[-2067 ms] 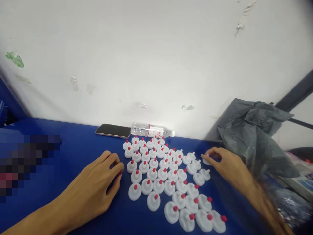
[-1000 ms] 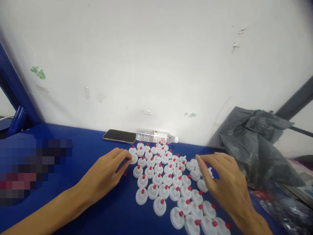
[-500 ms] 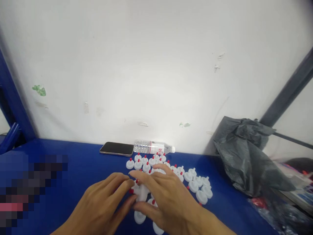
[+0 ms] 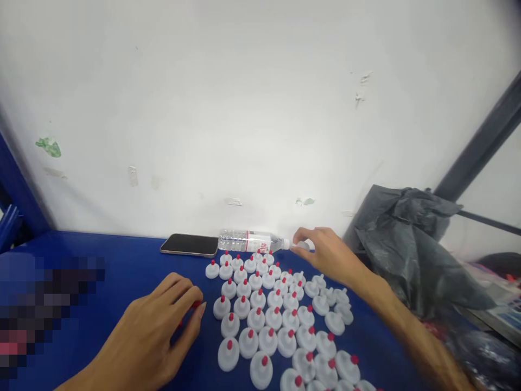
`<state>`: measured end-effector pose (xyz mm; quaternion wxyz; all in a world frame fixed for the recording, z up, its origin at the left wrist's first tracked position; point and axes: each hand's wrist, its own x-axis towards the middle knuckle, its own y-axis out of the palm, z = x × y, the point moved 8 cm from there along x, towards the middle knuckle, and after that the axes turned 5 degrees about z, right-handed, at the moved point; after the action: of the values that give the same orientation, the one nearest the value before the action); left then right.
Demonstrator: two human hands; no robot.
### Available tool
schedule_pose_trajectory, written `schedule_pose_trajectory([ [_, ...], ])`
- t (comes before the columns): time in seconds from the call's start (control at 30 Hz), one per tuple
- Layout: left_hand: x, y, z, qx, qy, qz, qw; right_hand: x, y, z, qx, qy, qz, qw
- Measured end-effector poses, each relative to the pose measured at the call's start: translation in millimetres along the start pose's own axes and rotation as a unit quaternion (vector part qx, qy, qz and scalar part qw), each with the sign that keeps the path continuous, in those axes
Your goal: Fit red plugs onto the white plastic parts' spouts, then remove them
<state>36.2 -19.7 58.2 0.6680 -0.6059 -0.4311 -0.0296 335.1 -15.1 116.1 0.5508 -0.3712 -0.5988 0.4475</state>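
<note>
Several white caps with red tips stand in rows on the blue table; a few at the right have no red tip. My left hand rests on the table just left of the rows, fingers curled, with a small red tip showing at the fingertips. My right hand reaches to the back of the table, beside the neck of a lying water bottle. Its thumb and fingers pinch a white cap.
A dark phone lies against the white wall, left of the bottle. A crumpled grey plastic bag fills the right side, with a clear bag below it. A blurred patch covers the table's left.
Half a second ago both hands met over the left rows. My right hand has since swung to the back right by the bottle, and my left hand has drawn back left.
</note>
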Motion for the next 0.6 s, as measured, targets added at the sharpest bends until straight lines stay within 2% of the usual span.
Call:
schedule_pose_trajectory([
  [0.1,1,14.4,5,-0.01,-0.003,0.056,0.998,0,26,-23,-0.007,0.016,0.049,0.999],
  [0.2,-4,24.0,5,-0.012,0.005,0.075,0.997,-4,50,-37,-0.014,0.036,0.087,0.995],
  [0.3,-10,31.4,3,0.014,0.009,0.083,0.996,-8,63,-47,-0.01,0.045,0.13,0.99],
  [0.4,-13,34.7,1,0.04,0.002,0.091,0.995,-10,63,-51,0.004,0.044,0.16,0.986],
  [0.47,-12,34.0,1,0.057,-0.014,0.095,0.994,-8,56,-46,0.014,0.038,0.156,0.987],
  [0.53,-11,33.0,4,0.073,-0.034,0.104,0.991,-5,44,-31,0.027,0.021,0.128,0.991],
  [0.6,-10,31.5,4,0.083,-0.039,0.109,0.99,-4,32,-4,0.047,-0.014,0.089,0.995],
])
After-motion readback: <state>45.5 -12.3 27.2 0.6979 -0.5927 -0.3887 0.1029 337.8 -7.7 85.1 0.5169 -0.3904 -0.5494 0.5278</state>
